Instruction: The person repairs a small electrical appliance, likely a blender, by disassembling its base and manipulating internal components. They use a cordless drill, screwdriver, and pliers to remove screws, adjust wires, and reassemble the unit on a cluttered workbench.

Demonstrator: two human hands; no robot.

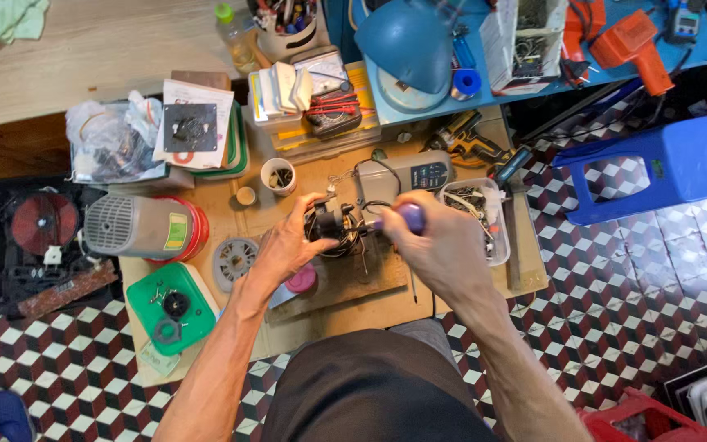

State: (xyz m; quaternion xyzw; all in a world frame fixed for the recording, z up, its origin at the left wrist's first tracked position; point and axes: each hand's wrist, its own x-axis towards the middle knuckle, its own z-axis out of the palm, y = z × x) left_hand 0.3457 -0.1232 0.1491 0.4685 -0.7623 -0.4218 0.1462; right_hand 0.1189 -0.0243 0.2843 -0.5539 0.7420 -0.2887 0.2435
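My left hand (pixel 292 244) grips a small black electric motor (pixel 333 229) with coiled wires, held just above a wooden board (pixel 345 282) on the low workbench. My right hand (pixel 439 241) is closed around a purple-handled screwdriver (pixel 407 217) whose tip points left into the motor. Both forearms reach forward from my lap. The screwdriver's shaft is mostly hidden between hand and motor.
Around the board lie a grey fan housing with a red rim (pixel 145 227), a green lid (pixel 172 307), a grey disc (pixel 233 260), a white cup (pixel 278 175), a clear tray of parts (pixel 478 214), a cordless drill (pixel 464 137), a blue lamp (pixel 407 41). A blue stool (pixel 656 168) stands right.
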